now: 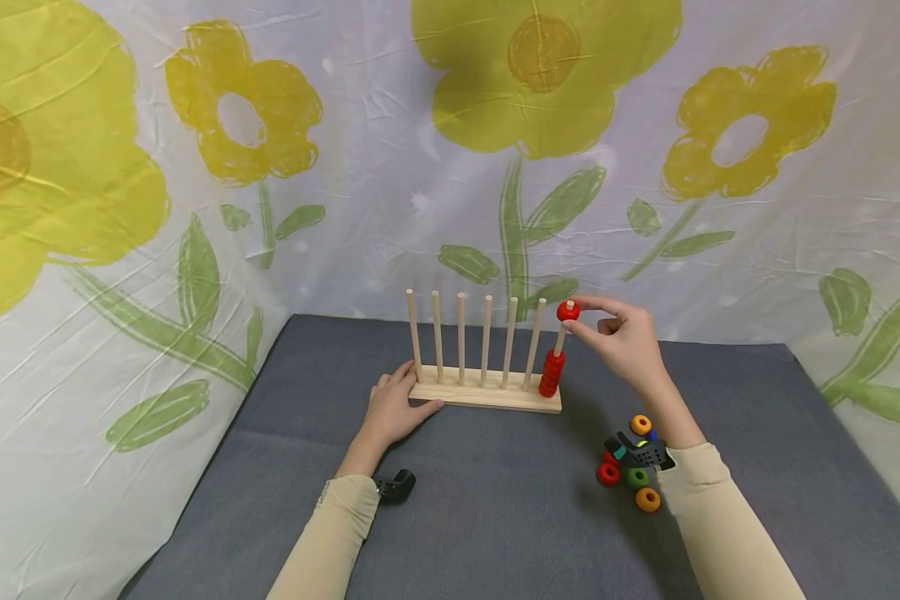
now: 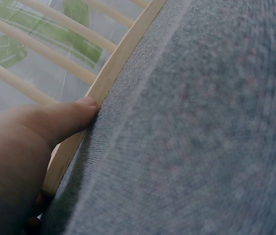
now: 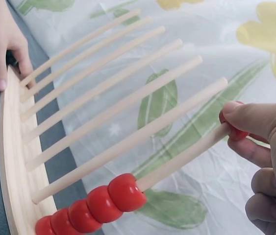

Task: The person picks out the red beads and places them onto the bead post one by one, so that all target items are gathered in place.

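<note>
A wooden rack [image 1: 487,398] with several upright pegs stands on the dark cloth. On its rightmost peg sits a stack of red beads [image 1: 551,375], with bare wood above. At that peg's top, my right hand [image 1: 624,337] pinches another red bead [image 1: 568,311] between thumb and index finger; the peg tip shows through its hole in the head view. My left hand [image 1: 392,408] grips the left end of the rack's base [image 2: 109,73], thumb along the front edge. In the right wrist view, the red stack [image 3: 103,203] sits below the pinched bead [image 3: 238,131].
Loose beads lie under the right wrist: an orange bead [image 1: 648,500], a green bead [image 1: 637,477], a red bead [image 1: 607,474], another orange one [image 1: 641,425] and a partly hidden blue one. Behind the table hangs a flower-printed cloth [image 1: 375,167]. Both wrists wear black cameras.
</note>
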